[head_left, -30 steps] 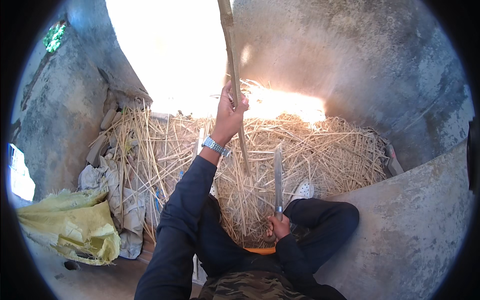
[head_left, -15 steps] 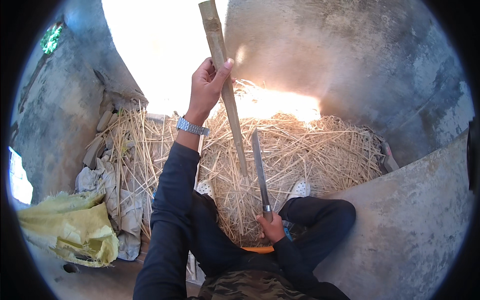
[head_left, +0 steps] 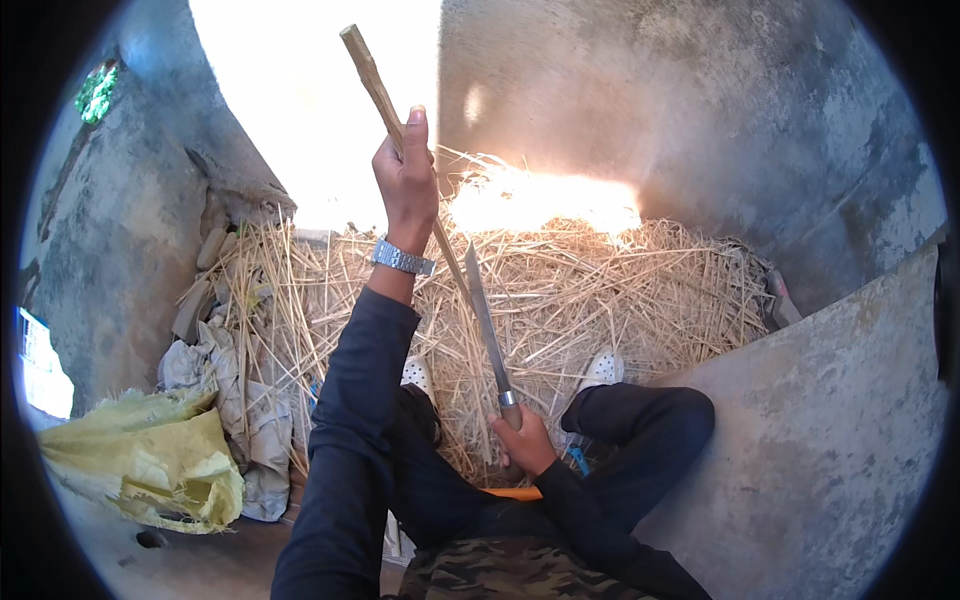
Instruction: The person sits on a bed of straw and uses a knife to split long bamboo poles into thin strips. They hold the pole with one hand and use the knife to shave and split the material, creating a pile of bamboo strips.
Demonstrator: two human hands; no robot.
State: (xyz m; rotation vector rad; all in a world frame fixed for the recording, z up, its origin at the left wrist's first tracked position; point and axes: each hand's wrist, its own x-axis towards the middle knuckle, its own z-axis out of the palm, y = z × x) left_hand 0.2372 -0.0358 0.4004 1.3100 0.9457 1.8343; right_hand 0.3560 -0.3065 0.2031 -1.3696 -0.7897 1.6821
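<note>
My left hand (head_left: 408,190), raised high with a metal-band watch (head_left: 402,257) on its wrist, is wrapped round a long piece of split bamboo (head_left: 371,78). The bamboo slants from upper left down past the wrist, its narrow edge showing, and its lower end tapers close to the knife blade. Low between my knees, my right hand (head_left: 528,444) grips the handle of a long knife (head_left: 486,322). Its blade points up and slightly left. In this view the blade tip lies beside the bamboo; whether they touch, I cannot tell.
Dry straw (head_left: 600,290) covers the ground between concrete walls (head_left: 700,110). A torn yellow sack (head_left: 150,460) and a pale crumpled cloth (head_left: 265,450) lie at the left. My feet in white clogs (head_left: 603,369) rest on the straw. Harsh sunlight washes out the back.
My left hand has turned the bamboo from its broad face to its edge and tilted its top leftward. The knife has shifted left and slightly down with my right hand.
</note>
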